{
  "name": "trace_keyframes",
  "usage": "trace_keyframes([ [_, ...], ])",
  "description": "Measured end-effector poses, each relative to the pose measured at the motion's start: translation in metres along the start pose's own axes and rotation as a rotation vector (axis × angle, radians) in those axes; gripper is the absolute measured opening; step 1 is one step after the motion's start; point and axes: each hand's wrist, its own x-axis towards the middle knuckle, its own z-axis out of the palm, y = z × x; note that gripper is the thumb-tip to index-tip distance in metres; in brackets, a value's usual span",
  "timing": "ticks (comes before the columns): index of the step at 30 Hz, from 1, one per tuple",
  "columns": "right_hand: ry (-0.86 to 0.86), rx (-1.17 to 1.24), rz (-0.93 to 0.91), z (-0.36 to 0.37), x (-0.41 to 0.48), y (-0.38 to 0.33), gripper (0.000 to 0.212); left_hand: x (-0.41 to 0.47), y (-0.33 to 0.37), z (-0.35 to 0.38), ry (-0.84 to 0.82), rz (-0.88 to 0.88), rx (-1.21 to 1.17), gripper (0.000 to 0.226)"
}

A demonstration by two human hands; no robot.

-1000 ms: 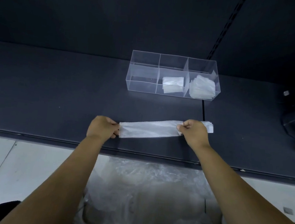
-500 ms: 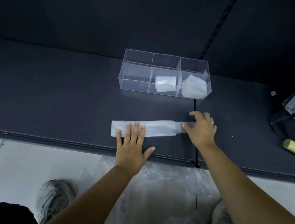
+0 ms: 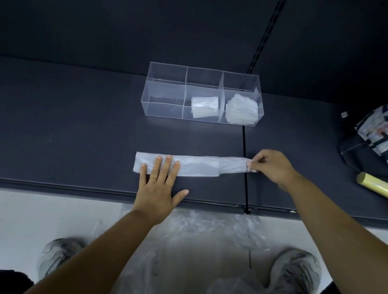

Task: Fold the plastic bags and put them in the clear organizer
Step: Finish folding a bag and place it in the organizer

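A plastic bag folded into a long narrow strip (image 3: 198, 167) lies flat on the dark shelf (image 3: 72, 136). My left hand (image 3: 159, 186) presses its left part with straight fingers. My right hand (image 3: 271, 166) pinches the strip's right end between thumb and fingers. Behind it stands the clear organizer (image 3: 165, 90) with three compartments: the left one holds nothing, the middle one holds a folded bag (image 3: 204, 106), the right one holds a stack of folded bags (image 3: 241, 108).
A patterned dark bag (image 3: 381, 139) and a yellow roll (image 3: 381, 189) lie at the shelf's right. Loose clear plastic bags (image 3: 191, 252) are heaped on the floor between my two grey shoes (image 3: 294, 273), below the shelf's front edge.
My left hand let go of the strip's left end and now lies flat on it. My right hand moved out to the strip's right end and pinches it.
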Motion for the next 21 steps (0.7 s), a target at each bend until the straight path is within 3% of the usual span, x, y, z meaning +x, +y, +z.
trace_keyframes([
  [7, -0.037, 0.333, 0.193, 0.004, -0.054, 0.012, 0.014, 0.012, -0.015, -0.018, 0.035, 0.235, -0.029, 0.082],
  [12, -0.174, 0.518, 0.267, 0.002, -0.087, -0.004, 0.016, -0.002, 0.066, -0.018, 0.079, 0.322, -0.404, 0.091],
  [15, -0.314, 0.480, 0.213, -0.002, -0.098, -0.023, 0.010, -0.012, 0.114, -0.027, 0.186, 0.218, -0.738, 0.080],
  [18, -0.372, 0.438, 0.121, -0.010, -0.096, -0.042, 0.009, -0.011, 0.130, -0.045, 0.311, 0.021, -1.039, 0.048],
  [20, -0.345, 0.443, 0.046, -0.015, -0.090, -0.051, 0.006, -0.009, 0.126, -0.059, 0.294, -0.073, -1.306, 0.032],
  [21, -0.314, 0.464, 0.009, -0.016, -0.086, -0.053, 0.015, -0.008, 0.121, -0.066, 0.251, -0.121, -1.465, 0.030],
])
